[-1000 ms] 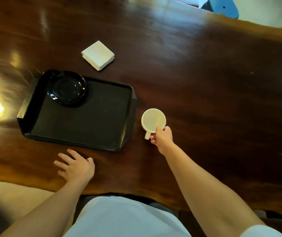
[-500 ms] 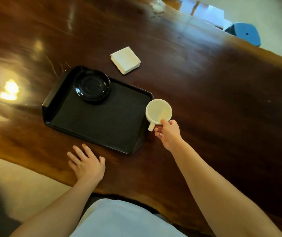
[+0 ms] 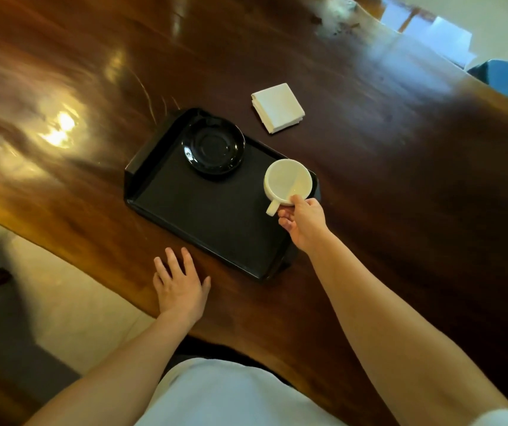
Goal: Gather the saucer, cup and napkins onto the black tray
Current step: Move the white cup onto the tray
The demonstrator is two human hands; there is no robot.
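Your right hand [image 3: 305, 224] grips the white cup [image 3: 288, 182] over the black tray [image 3: 216, 216], contact with it unclear; your left hand [image 3: 180, 287] lies spread flat on the table [image 3: 400, 179].

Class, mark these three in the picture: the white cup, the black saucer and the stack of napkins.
white cup [image 3: 286, 179], head view, inside of the bowl.
black saucer [image 3: 213, 147], head view, centre well.
stack of napkins [image 3: 278, 107], head view, top sheet.

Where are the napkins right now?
The napkins lie on the wooden table just beyond the black tray, up and right of the saucer.
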